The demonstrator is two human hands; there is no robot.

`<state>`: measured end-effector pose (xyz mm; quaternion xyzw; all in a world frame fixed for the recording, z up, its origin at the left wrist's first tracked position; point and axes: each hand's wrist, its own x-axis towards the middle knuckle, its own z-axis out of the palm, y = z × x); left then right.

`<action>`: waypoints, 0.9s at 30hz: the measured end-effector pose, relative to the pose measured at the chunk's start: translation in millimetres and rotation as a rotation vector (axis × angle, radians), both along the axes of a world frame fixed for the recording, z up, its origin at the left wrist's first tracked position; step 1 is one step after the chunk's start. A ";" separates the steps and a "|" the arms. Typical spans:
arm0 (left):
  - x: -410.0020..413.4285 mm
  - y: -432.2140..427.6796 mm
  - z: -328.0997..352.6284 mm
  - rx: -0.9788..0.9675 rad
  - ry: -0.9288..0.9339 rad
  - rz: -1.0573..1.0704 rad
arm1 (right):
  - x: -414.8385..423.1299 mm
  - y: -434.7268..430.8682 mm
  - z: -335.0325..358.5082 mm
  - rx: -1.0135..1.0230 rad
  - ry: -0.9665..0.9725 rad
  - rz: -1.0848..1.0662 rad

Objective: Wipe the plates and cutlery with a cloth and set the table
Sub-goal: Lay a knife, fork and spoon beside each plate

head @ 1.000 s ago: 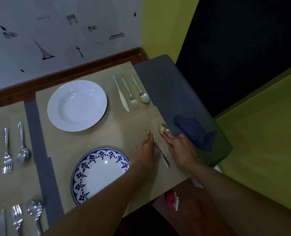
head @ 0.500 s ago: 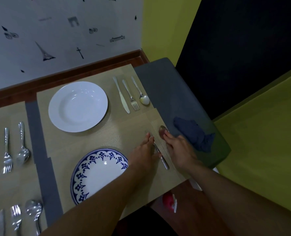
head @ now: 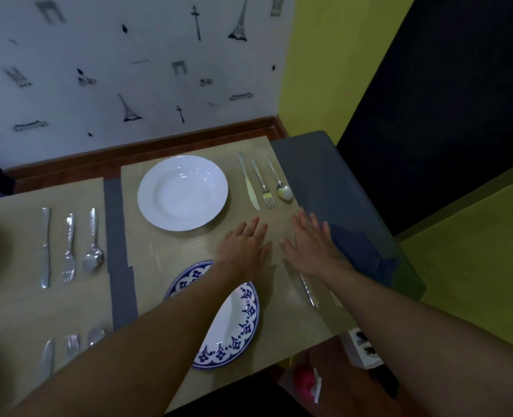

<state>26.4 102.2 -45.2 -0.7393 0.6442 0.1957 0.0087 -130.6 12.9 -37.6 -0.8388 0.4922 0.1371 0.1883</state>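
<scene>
We see a tan placemat on the grey table. On the mat a white plate sits at the far side and a blue-patterned plate at the near side, partly under our left forearm. Our left hand and right hand lie flat over the mat between the plates, fingers straight, holding nothing. We can't tell whether the palms touch the mat. The dark blue cloth is bunched on the table just beside the right hand's outer edge, ungripped. A metal cutlery handle pokes out under the right wrist. A knife, fork and spoon lie side by side right of the white plate, beyond the fingertips.
</scene>
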 end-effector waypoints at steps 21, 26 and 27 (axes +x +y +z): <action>204.6 198.6 27.7 0.026 -0.030 0.501 | 246.1 146.2 9.8 0.041 -0.064 0.499; 257.0 257.1 20.7 0.025 -0.027 0.613 | 300.4 203.5 -4.5 0.127 -0.086 0.621; 267.4 267.4 19.7 0.029 -0.032 0.629 | 311.2 214.7 -7.7 0.127 -0.085 0.641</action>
